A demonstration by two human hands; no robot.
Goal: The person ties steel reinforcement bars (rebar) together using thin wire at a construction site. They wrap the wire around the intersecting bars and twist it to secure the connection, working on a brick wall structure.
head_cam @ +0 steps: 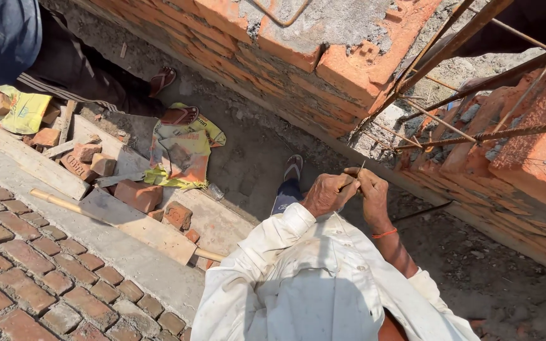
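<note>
Both hands raised in front of the chest, close together, above the dirt floor point(475, 265) between brick wall point(285, 57) and paved walkway point(39, 278). Left hand point(327, 193) curled shut, right hand point(371, 189) pinched narrow, both gripping one short length of thin wire point(361, 169), its tip poking up between the fingers. Wire judged light and springy, stiff enough to hold a bend, thin enough to slip or prick; best gripped near the ends with fingertips, leaving the middle free for bending. Orange band around the right wrist, white sleeves on both arms.

Just beyond the hands, a cage of rusty steel bars point(469, 136): about four long bars slanting out from the wall corner, crossed by several thinner ties, exact count hard to tell. One dark bent rod point(424, 211) lying on the dirt near the right hand. One sandalled foot point(293, 167) below the hands. Two more sandalled feet point(172, 95) of another person at upper left. One long-handled tool point(127, 224) resting on the concrete edge. Loose bricks point(137, 192) scattered there, roughly eight. Two yellow sacks point(184, 151) among the rubble
</note>
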